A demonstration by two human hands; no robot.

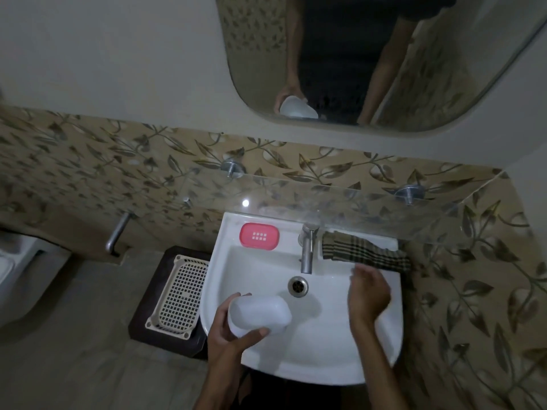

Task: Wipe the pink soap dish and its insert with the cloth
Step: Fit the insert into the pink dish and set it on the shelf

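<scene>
The person stands at the white washbasin (310, 344). The left hand (233, 335) grips a whitish soap dish tray (259, 316) above the front left part of the basin, thumb curled over its near edge and fingers around its far end. The pink perforated insert (259, 236) lies flat on the basin's back left ledge, to the left of the chrome tap (307, 247). The checked cloth (364, 251) lies on the back right ledge, hanging a little over the basin's right edge. The right hand (368, 294) hovers over the right side of the bowl, just in front of the cloth, with relaxed fingers that hold nothing. The drain (298, 286) is between both hands.
</scene>
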